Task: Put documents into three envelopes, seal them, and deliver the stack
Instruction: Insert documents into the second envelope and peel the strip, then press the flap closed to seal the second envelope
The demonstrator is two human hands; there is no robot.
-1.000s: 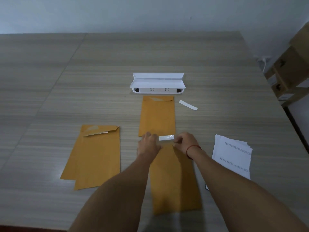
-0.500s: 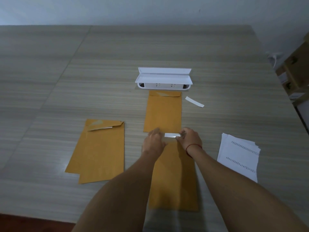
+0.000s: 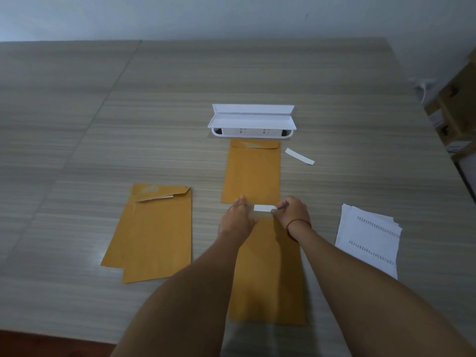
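Note:
A brown envelope (image 3: 268, 274) lies lengthwise in front of me, its top end under my hands. My right hand (image 3: 292, 211) pinches the right end of a white adhesive backing strip (image 3: 264, 208) at the flap. My left hand (image 3: 238, 219) presses on the envelope's top left with its fingers extended. A second brown envelope (image 3: 252, 173) lies beyond with its flap folded down. At the left lies a pile of two envelopes (image 3: 154, 233), the top one's flap part open. White printed documents (image 3: 371, 240) are stacked at the right.
A white open box (image 3: 252, 122) stands beyond the far envelope. A loose white strip (image 3: 299, 156) lies to its right on the wood-grain table (image 3: 128, 112). Cardboard boxes (image 3: 456, 109) stand off the table's right edge. The table's near edge runs bottom left.
The camera view has shifted slightly. Both hands stay at the envelope's top, and the white strip still spans between them, my right hand pulling its end.

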